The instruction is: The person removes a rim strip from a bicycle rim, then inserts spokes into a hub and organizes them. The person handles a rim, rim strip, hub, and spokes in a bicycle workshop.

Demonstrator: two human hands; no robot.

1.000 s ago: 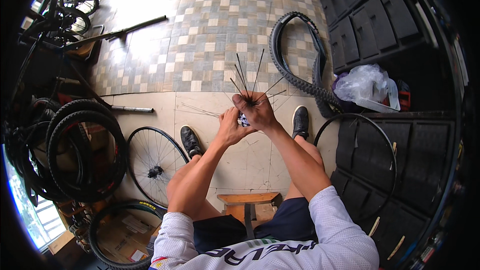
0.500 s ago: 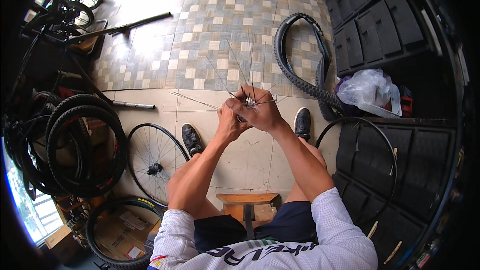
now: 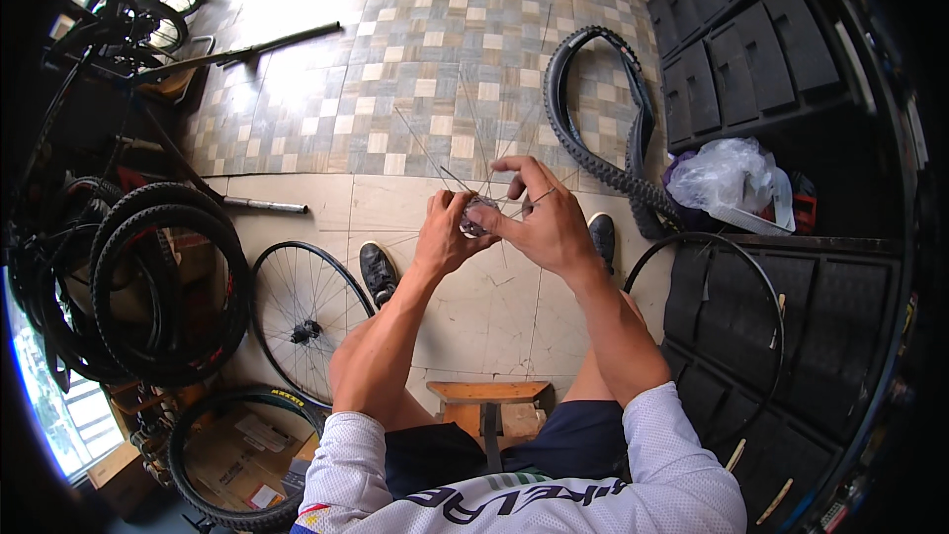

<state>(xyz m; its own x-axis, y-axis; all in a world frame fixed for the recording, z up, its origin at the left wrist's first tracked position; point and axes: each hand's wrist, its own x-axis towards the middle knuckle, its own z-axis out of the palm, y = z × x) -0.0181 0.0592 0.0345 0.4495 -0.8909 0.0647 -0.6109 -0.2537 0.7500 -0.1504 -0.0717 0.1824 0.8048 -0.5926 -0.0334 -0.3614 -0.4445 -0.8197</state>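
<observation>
A bicycle wheel hub [image 3: 478, 217] with loose thin spokes [image 3: 423, 141] fanning out of it is held up over the floor between my knees. My left hand [image 3: 444, 233] is closed around the hub's left side. On the right side, my right hand [image 3: 550, 224] has its thumb against the hub. Its index and middle fingers are lifted apart among the spokes, and its lower fingers are partly hidden. No rim surrounds these spokes.
A bare rim [image 3: 781, 321] leans against black bins at right. Beyond it lies a loose knobby tyre [image 3: 565, 124]. At left are a spoked wheel [image 3: 259, 287], stacked tyres [image 3: 104, 272] and a tyre over cardboard [image 3: 183, 460]. A small wooden stool [image 3: 489, 393] stands between my legs.
My right hand has drawn back to the right and loosened, its fingers lifting off the hub. The hub shows more, and the spokes have shifted. My left hand has moved slightly left.
</observation>
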